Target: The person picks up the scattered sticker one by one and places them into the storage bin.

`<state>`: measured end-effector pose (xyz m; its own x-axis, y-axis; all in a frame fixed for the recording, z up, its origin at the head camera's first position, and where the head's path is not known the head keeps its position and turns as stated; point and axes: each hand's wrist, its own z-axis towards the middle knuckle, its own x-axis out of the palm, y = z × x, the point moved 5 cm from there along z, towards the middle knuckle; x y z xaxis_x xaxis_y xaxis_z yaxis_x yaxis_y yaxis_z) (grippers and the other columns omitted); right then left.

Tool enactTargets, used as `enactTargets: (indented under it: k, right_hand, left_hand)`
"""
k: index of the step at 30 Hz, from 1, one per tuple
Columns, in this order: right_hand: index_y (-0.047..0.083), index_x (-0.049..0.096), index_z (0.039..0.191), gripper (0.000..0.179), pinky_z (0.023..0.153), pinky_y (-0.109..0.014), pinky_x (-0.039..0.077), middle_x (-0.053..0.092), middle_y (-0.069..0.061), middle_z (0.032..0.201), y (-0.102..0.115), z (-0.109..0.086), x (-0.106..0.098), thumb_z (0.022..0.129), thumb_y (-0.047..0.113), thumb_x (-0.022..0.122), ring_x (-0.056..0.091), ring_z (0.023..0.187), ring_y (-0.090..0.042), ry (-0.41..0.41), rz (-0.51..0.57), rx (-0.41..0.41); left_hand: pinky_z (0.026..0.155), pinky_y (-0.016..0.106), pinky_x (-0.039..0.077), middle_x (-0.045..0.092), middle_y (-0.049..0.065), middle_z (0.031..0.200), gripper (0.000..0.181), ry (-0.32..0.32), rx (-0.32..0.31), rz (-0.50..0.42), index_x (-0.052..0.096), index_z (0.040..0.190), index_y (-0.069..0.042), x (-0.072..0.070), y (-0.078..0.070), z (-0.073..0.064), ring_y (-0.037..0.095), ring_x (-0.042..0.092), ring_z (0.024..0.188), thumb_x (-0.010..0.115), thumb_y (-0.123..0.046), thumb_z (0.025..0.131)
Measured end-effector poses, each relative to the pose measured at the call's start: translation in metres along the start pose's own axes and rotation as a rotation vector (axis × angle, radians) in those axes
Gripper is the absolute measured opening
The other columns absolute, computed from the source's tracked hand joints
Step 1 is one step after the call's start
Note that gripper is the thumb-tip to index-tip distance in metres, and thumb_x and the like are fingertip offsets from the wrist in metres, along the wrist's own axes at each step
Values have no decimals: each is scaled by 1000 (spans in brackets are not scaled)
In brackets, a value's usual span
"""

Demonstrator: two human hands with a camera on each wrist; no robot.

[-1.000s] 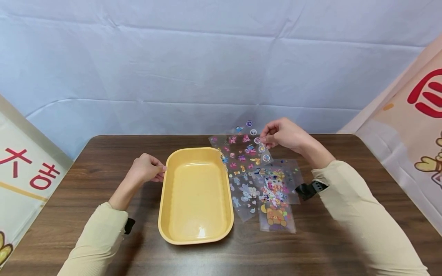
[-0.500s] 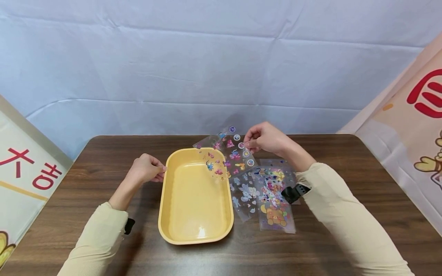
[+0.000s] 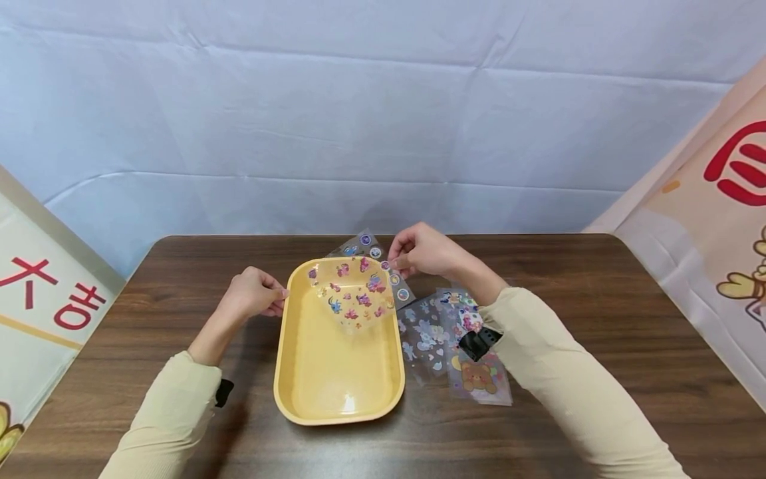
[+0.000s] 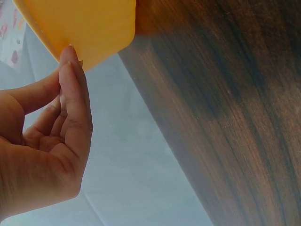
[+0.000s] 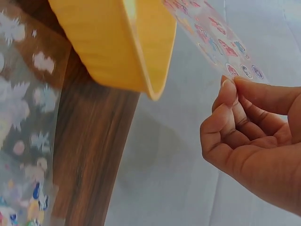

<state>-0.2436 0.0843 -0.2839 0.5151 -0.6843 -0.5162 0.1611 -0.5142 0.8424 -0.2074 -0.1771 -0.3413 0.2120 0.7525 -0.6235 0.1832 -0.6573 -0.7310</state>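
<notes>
My right hand (image 3: 423, 250) pinches the edge of a clear sticker sheet (image 3: 353, 293) with small pink, purple and blue figures. In the head view the sheet overlaps the far end of a yellow tray (image 3: 335, 372); the right wrist view has the sheet (image 5: 218, 37) raised beside the tray's rim (image 5: 153, 89). My left hand (image 3: 257, 293) pinches the tray's left rim between thumb and fingers, as the left wrist view shows at the tray's corner (image 4: 94, 28).
More clear sticker sheets lie overlapping right of the tray: one with pale figures (image 3: 426, 339), one with a brown bear (image 3: 477, 377). The wooden table (image 3: 574, 319) ends at a pale cloth backdrop (image 3: 335, 120). Printed banners (image 3: 42, 319) hang at both sides.
My right hand has moved left with the sticker sheet, from above the other sheets to over the tray's far end. My left hand and the tray stay put.
</notes>
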Motion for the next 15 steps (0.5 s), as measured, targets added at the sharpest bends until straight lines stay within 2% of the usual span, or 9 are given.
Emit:
enactTargets:
  k: [7, 15]
  right_hand:
    - [-4, 62, 80, 7, 55, -28, 50, 61, -11, 74, 2, 7, 17, 86, -3, 59, 57, 62, -25, 24, 26, -15]
    - [-4, 62, 78, 7, 52, -26, 48, 62, -12, 75, -1, 11, 28, 85, -5, 59, 56, 58, -20, 30, 34, -10]
  left_hand:
    - [63, 34, 56, 65, 8, 66, 18, -12, 2, -10, 68, 84, 8, 1, 1, 1, 14, 63, 58, 59, -6, 89]
    - [64, 35, 56, 65, 9, 67, 18, -11, -5, -13, 68, 87, 9, 1, 0, 1, 15, 64, 59, 58, -7, 89]
